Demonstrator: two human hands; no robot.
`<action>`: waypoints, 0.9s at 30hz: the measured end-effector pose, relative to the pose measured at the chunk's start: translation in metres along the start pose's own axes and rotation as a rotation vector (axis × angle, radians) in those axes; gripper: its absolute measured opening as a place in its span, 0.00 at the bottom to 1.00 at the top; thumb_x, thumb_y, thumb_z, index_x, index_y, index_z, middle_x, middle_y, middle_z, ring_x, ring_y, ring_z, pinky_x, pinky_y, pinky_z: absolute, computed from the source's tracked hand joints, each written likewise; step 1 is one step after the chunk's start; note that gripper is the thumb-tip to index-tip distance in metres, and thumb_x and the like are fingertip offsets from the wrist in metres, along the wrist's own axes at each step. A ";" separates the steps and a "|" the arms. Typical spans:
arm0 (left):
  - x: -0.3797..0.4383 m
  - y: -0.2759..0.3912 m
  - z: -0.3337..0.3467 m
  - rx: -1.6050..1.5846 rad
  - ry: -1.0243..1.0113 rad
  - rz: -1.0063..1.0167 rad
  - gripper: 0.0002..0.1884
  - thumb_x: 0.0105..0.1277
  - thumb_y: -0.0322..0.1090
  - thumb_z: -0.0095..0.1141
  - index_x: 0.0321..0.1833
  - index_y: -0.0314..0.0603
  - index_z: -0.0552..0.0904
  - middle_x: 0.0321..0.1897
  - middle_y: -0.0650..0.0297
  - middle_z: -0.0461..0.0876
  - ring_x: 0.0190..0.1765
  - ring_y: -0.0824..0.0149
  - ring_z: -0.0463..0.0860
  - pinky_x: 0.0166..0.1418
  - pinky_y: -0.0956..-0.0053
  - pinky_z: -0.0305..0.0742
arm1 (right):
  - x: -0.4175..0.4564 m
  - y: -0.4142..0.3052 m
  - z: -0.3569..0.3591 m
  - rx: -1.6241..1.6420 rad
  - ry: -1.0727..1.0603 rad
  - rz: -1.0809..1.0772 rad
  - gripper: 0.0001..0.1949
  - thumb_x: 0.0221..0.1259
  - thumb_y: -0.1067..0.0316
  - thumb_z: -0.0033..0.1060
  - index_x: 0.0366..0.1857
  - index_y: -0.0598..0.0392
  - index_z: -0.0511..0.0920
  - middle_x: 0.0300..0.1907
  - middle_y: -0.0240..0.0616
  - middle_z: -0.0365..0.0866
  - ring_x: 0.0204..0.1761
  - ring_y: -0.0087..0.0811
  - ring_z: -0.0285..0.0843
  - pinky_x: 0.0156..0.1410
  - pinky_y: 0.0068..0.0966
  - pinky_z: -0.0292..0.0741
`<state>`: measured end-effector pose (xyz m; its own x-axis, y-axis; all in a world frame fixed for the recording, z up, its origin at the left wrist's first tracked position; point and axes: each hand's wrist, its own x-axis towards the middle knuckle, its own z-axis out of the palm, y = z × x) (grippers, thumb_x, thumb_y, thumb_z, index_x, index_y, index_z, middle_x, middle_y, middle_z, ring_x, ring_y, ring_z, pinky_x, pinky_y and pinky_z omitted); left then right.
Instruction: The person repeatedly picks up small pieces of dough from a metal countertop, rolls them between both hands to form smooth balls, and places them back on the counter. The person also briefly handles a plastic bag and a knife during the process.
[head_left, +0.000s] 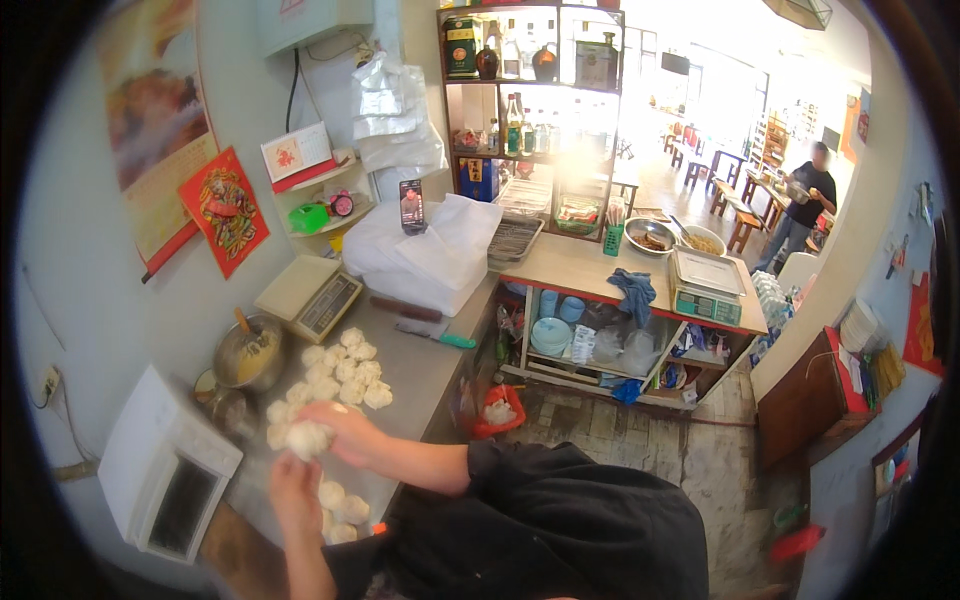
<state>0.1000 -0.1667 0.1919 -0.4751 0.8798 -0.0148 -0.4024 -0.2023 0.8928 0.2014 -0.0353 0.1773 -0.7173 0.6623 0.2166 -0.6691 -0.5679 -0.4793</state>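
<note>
Both hands are together over the steel worktop (379, 465) at a pale lump of dough (308, 441). My right hand (346, 435) grips it from above and the side. My left hand (295, 484) has its fingertips at its lower edge. Just beyond the hands lies a cluster of rough, gathered dough lumps (341, 371), some touching. Several smoother dough balls (343, 508) rest near my left forearm. The underside of the held lump is hidden by my fingers.
Left of the dough stand a steel bowl of yellowish filling (255, 356) and a white oven-like appliance (169, 469). Farther along are a scale (315, 300), a green-handled knife (435, 335) and a propped phone (412, 206). Another person (810, 195) stands in the far room.
</note>
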 end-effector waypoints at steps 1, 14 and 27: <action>-0.002 0.001 0.003 -0.014 0.015 -0.010 0.13 0.71 0.28 0.54 0.57 0.38 0.75 0.50 0.61 0.78 0.46 0.70 0.80 0.48 0.75 0.78 | -0.002 -0.004 -0.002 0.018 -0.039 0.008 0.08 0.68 0.66 0.60 0.45 0.57 0.79 0.44 0.36 0.83 0.48 0.31 0.81 0.54 0.30 0.77; -0.001 -0.003 -0.013 0.260 0.051 0.241 0.15 0.69 0.24 0.54 0.58 0.40 0.72 0.43 0.65 0.75 0.44 0.71 0.76 0.51 0.75 0.73 | -0.033 -0.004 0.007 -0.050 0.033 0.050 0.07 0.68 0.66 0.59 0.43 0.57 0.80 0.42 0.35 0.83 0.46 0.29 0.81 0.52 0.29 0.78; -0.033 0.001 0.014 0.581 0.031 0.476 0.32 0.66 0.19 0.54 0.72 0.39 0.60 0.57 0.58 0.69 0.47 0.69 0.75 0.58 0.70 0.72 | -0.033 0.015 0.005 -0.080 0.086 -0.016 0.08 0.65 0.67 0.62 0.43 0.57 0.82 0.41 0.34 0.83 0.44 0.27 0.81 0.49 0.27 0.78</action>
<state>0.1264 -0.1893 0.1994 -0.5200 0.7396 0.4273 0.3257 -0.2907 0.8997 0.2144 -0.0679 0.1669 -0.6848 0.7124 0.1532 -0.6605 -0.5181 -0.5434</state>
